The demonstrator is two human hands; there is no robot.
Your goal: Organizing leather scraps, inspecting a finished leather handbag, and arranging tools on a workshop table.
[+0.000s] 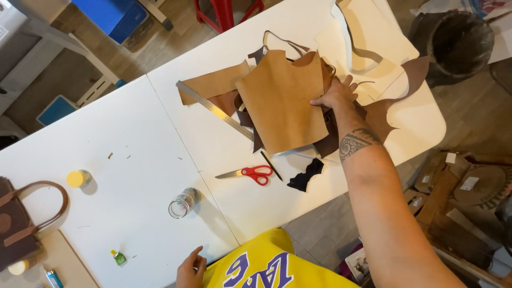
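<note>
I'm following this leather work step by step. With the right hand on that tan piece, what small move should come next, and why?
Probably lift the tan piece off the pile and lay it on bare table. The right hand grips its edge while it lies tilted over darker scraps, partly covering the ruler. The left hand rests idle at the table's near edge.

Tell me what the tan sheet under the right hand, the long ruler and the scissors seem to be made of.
Tan sheet: probably leather, matte, with irregular cut edges and a soft bend.
Ruler: likely metal, grey with a dull shine.
Scissors: metal blades, shiny; red handles look like plastic.
Right hand rests on the sheet.
</note>
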